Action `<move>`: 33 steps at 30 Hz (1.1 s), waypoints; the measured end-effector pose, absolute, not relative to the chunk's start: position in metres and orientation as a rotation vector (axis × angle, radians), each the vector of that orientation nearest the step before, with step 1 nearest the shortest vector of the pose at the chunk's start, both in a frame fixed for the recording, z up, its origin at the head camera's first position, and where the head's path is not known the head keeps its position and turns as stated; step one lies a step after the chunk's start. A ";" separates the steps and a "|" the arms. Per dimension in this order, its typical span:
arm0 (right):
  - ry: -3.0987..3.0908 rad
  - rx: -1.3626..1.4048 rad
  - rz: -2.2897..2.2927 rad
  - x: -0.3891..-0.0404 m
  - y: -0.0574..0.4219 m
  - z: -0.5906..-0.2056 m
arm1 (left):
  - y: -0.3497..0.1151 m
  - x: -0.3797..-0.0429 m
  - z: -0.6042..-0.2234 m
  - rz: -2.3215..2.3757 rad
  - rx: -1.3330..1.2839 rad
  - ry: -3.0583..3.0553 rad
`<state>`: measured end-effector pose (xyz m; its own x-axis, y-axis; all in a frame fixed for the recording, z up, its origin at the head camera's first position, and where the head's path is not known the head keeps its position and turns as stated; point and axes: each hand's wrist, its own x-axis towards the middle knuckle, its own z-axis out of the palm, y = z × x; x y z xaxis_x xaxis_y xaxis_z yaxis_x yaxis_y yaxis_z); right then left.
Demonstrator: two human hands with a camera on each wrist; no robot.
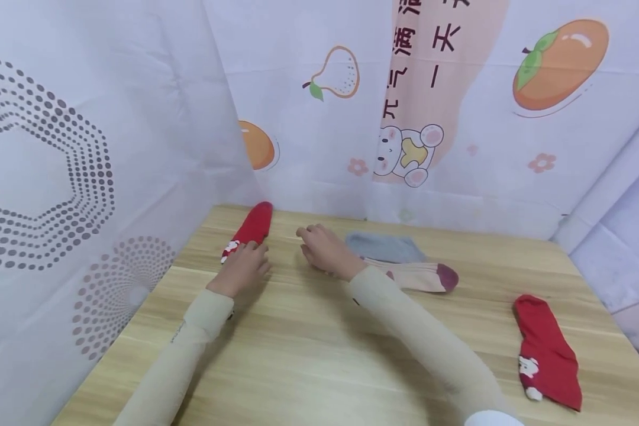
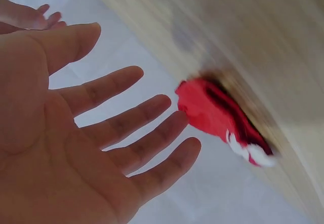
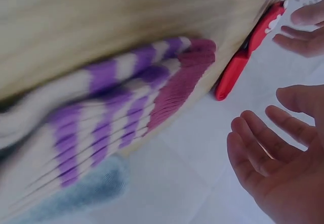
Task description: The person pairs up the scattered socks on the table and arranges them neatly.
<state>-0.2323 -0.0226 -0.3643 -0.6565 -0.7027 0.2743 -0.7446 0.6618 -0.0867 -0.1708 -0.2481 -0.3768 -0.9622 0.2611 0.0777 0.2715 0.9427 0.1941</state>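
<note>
At the table's far left corner lies a red sock (image 1: 255, 226) with a white figure near one end. My left hand (image 1: 243, 269) hovers by its near end; the left wrist view shows its fingers (image 2: 129, 115) spread and the palm bare. My right hand (image 1: 330, 251) is held over the back of the table, left of a cream sock (image 1: 415, 277) with a maroon end. Purple stripes on that sock (image 3: 101, 128) show in the right wrist view, where my right hand's fingers (image 3: 253, 148) are loosely bent around nothing. Behind it lies a grey-blue sock (image 1: 386, 247).
Another red sock (image 1: 545, 349) with a white figure lies at the table's right side. The wooden table (image 1: 298, 355) meets a printed white curtain (image 1: 298, 148) at its back edge, and a dotted curtain (image 1: 154, 148) hangs along the left.
</note>
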 end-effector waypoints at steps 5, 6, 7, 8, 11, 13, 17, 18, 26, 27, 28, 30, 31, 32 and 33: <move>-2.704 1.134 0.332 -0.258 -0.040 -0.362 | -0.257 -0.181 -0.371 -0.300 -0.401 -3.019; -2.716 1.123 0.339 -0.262 -0.043 -0.361 | -0.259 -0.183 -0.371 -0.305 -0.393 -3.020; -2.726 1.114 0.347 -0.267 -0.046 -0.361 | -0.261 -0.184 -0.370 -0.309 -0.384 -3.023; -2.735 1.106 0.340 -0.271 -0.049 -0.361 | -0.262 -0.186 -0.370 -0.318 -0.373 -3.030; -2.777 1.071 0.336 -0.283 -0.057 -0.362 | -0.266 -0.189 -0.372 -0.314 -0.368 -3.030; -2.802 1.051 0.338 -0.289 -0.061 -0.363 | -0.268 -0.191 -0.373 -0.319 -0.364 -3.024; -2.866 0.992 0.339 -0.297 -0.068 -0.366 | -0.271 -0.193 -0.376 -0.370 -0.367 -3.017; -2.877 0.980 0.339 -0.299 -0.070 -0.368 | -0.272 -0.193 -0.377 -0.385 -0.360 -3.020; -2.917 0.956 0.371 -0.315 -0.099 -0.389 | -0.286 -0.186 -0.382 -0.355 -0.309 -3.046; -2.922 0.951 0.363 -0.316 -0.102 -0.390 | -0.286 -0.186 -0.383 -0.334 -0.322 -3.047; -2.924 0.954 0.354 -0.317 -0.105 -0.389 | -0.287 -0.187 -0.384 -0.315 -0.332 -3.054; -2.940 0.953 0.339 -0.320 -0.111 -0.387 | -0.287 -0.188 -0.385 -0.314 -0.337 -3.071; -2.944 0.959 0.330 -0.322 -0.114 -0.384 | -0.287 -0.188 -0.385 -0.317 -0.334 -3.077; -2.948 0.963 0.317 -0.324 -0.117 -0.381 | -0.286 -0.188 -0.385 -0.320 -0.328 -3.079; -2.954 0.962 0.313 -0.326 -0.120 -0.379 | -0.285 -0.189 -0.385 -0.325 -0.325 -3.082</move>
